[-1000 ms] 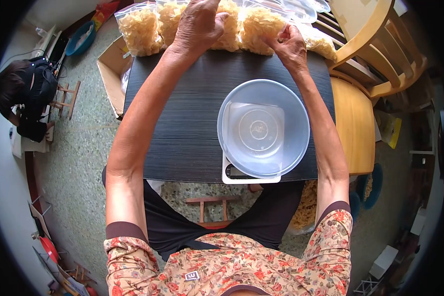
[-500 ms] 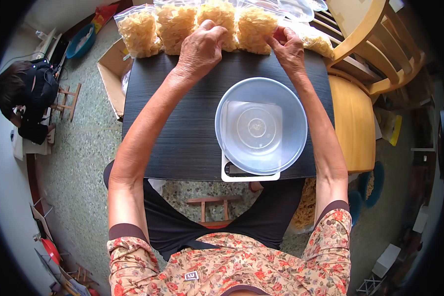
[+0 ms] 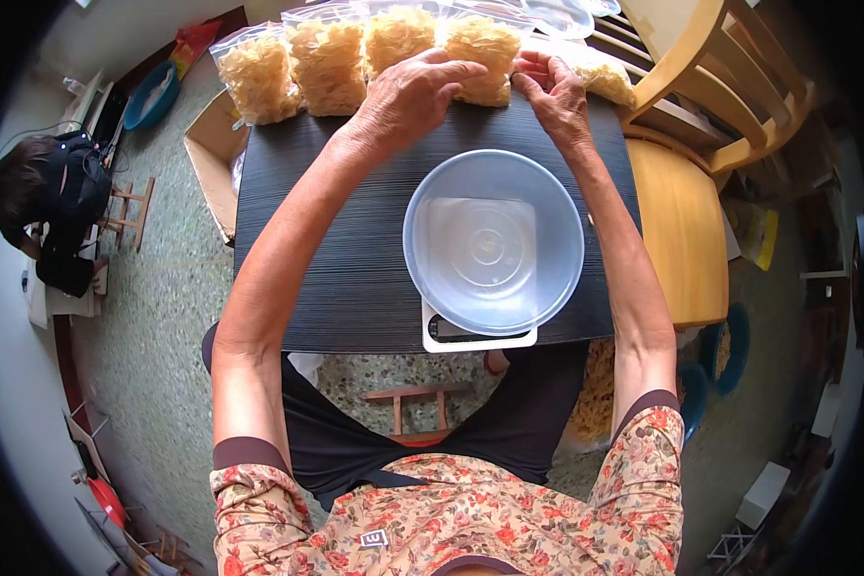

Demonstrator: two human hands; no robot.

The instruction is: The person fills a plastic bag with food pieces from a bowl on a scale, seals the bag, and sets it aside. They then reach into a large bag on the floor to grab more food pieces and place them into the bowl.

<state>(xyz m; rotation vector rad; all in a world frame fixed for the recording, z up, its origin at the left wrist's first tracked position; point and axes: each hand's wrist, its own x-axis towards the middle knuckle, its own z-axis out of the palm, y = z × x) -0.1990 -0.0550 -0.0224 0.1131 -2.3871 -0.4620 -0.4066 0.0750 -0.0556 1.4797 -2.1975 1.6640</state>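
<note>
Several clear zip bags filled with pale yellow, dried flake-like pieces stand in a row along the table's far edge. My left hand (image 3: 408,104) is in front of the third bag (image 3: 398,40), its index finger stretched right across the front of the rightmost upright bag (image 3: 482,53). Nothing shows in its grip. Beside that bag's right edge, my right hand (image 3: 555,94) has thumb and fingers bent together; what lies between the fingertips cannot be made out. A translucent plastic bowl (image 3: 494,245) sits on a white scale (image 3: 480,344) between my forearms.
The dark table (image 3: 326,259) ends near my lap. Another filled bag (image 3: 600,77) lies behind my right hand. A wooden chair (image 3: 682,230) stands right, a cardboard box (image 3: 211,173) left. Another person (image 3: 53,202) works at far left. Blue tubs (image 3: 725,350) are on the floor.
My left hand has shifted slightly down and right, its index finger now extended toward the rightmost upright bag. My right hand stays by that bag's edge. The view has shifted slightly.
</note>
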